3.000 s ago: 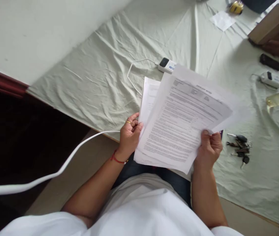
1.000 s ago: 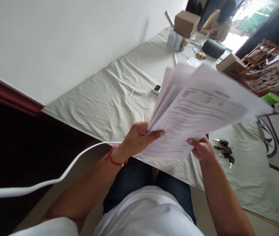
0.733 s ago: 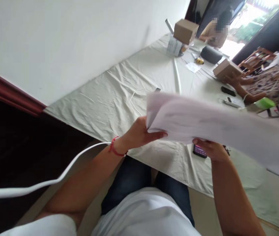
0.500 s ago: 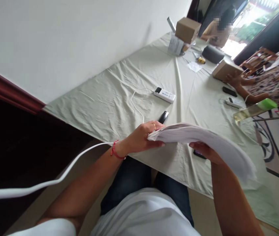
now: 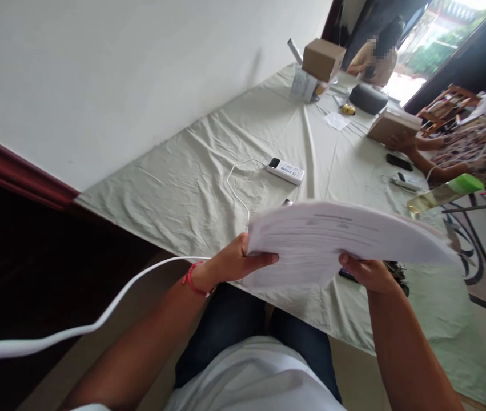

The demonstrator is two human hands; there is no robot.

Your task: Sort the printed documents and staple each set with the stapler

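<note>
A stack of printed paper sheets [image 5: 311, 240] is held up over the near edge of the table, its upper side bowed and its text too blurred to read. My left hand [image 5: 245, 260] grips the left end, thumb on the printed face and the other fingers hidden behind. On the lower right edge, my right hand [image 5: 366, 271] pinches the sheets with its thumb in front. Part of a dark phone [image 5: 348, 275] peeks out below the papers beside my right thumb. Just above the stack's top edge shows the tip of a small dark object [image 5: 287, 202].
A white power bank [image 5: 285, 170] with a cable lies on the pale tablecloth [image 5: 183, 188]. Farther off stand a cardboard box [image 5: 323, 59] and a bottle with a green cap [image 5: 444, 194]. At the right, a person's hands hold another carton [image 5: 390, 127]; someone else sits at the far end.
The stack has tilted so its printed face turns toward me, and its left part hangs lower. It covers most of the small dark object. The person at right has tipped the carton.
</note>
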